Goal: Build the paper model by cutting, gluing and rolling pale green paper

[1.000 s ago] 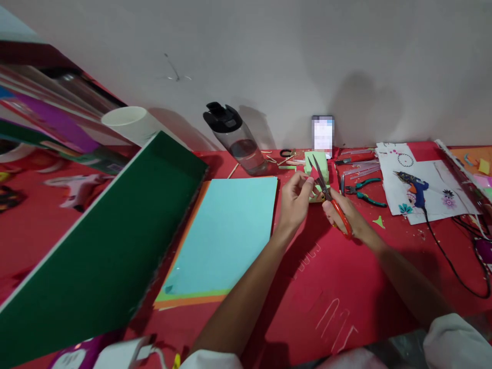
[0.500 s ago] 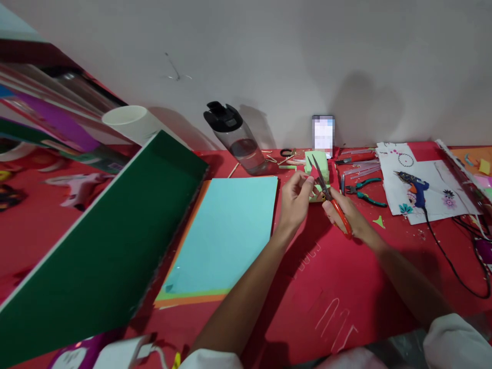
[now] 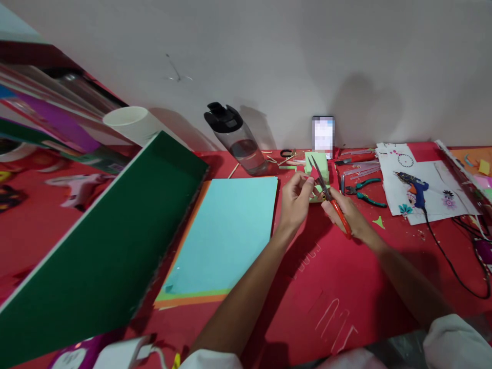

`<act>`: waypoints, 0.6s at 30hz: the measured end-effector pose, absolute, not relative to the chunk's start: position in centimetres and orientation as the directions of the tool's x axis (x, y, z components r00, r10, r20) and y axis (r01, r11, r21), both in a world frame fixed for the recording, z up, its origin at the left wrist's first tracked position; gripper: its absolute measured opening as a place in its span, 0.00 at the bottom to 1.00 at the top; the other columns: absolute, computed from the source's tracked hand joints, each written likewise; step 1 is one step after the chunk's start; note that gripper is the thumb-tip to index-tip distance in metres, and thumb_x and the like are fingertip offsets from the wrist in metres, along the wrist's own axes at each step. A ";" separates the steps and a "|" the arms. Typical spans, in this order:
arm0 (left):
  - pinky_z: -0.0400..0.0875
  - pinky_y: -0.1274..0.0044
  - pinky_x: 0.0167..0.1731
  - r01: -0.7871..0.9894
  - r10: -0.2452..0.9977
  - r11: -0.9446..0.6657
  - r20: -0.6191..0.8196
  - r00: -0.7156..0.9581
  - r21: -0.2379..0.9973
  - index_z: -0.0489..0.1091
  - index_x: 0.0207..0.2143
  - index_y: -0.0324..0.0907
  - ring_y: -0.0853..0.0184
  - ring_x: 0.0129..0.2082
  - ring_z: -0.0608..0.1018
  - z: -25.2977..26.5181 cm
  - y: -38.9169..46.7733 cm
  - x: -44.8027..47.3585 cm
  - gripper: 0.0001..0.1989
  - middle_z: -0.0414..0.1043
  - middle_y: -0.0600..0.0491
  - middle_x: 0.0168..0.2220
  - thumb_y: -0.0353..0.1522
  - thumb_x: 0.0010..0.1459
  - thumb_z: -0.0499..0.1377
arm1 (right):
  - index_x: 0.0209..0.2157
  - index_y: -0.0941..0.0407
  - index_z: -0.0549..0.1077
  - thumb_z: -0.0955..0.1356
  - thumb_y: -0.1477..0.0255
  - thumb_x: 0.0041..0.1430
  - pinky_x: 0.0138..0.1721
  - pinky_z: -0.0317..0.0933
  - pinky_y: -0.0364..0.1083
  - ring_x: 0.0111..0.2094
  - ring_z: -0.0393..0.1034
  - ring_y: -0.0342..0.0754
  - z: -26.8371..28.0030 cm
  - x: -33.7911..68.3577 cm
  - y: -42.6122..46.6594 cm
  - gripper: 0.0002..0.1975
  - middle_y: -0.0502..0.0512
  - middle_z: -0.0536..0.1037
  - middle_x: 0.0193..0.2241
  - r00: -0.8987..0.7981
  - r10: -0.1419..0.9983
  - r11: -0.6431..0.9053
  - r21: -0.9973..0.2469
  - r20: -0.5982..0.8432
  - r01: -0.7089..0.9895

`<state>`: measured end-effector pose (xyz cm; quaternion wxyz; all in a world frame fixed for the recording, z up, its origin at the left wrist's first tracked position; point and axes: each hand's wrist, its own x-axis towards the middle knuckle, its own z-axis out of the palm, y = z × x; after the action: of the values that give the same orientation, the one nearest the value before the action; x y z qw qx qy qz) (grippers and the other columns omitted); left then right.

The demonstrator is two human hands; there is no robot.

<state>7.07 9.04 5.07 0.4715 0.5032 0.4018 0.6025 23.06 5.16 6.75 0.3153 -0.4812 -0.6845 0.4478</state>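
Observation:
My right hand is closed around the orange-red handles of a pair of scissors, whose blades point up and to the left, slightly apart. Between the thumb and fingers of my left hand is a small piece of red paper, right against the blades. Its full shape is partly covered by the fingers and the scissors. Just behind both hands sits a light green folded paper piece, partly hidden. Teal-handled pliers lie to the right of my right hand.
Left of my arms lies a stack of coloured paper, beside a leaning green board. A water bottle and a phone stand near the wall. A blue glue gun with a black cord rests on white sheets at the right.
The scissor blades have drawn a little closer together at the red paper, and slightly more of that paper shows. Both hands stay almost in place.

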 end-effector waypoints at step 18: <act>0.68 0.78 0.27 -0.174 0.976 -0.217 0.216 -0.022 0.961 0.63 0.30 0.44 0.71 0.23 0.72 5.1 8.9 7.0 0.17 0.65 0.59 0.24 0.44 0.65 0.62 | 0.42 0.53 0.69 0.65 0.52 0.70 0.38 0.61 0.46 0.34 0.71 0.49 6.5 23.6 5.7 0.18 0.50 0.76 0.32 -0.338 0.941 0.169 -0.880 0.011 0.444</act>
<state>7.04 8.92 5.05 0.4838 0.5049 0.3969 0.5945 23.60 5.67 6.49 0.2984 -0.4920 -0.7040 0.4163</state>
